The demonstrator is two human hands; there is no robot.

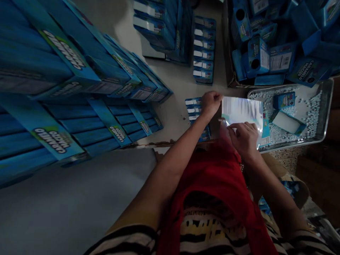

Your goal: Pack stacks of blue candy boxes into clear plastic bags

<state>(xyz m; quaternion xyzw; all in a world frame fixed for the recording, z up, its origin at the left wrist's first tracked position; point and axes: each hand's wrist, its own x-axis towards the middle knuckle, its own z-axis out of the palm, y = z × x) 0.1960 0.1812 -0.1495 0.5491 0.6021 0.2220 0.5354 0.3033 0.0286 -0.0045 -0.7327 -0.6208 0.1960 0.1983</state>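
Note:
A shiny silvery plastic sheet (241, 108), perhaps a film bag, is stretched out in front of my body. My left hand (211, 104) is closed in a pinch at its upper left corner. Lower down and to the right, my right hand (245, 136) has thumb and fingers pinched together over the sheet; whether it grips the lower edge is hard to make out. A short row of small blue boxes (193, 102) lies beside and partly under my left forearm. Behind the sheet's right side shows a blue-green printed piece (265, 129).
At right, a metal tray (330, 106) holds white pellets, a blue box (284, 100) and an opened box (289, 123). Above it stands a carton (227, 53) heaped with blue boxes. Packed blue boxes (63, 74) are stacked at left. Another row (204, 51) lies on the table (176, 79).

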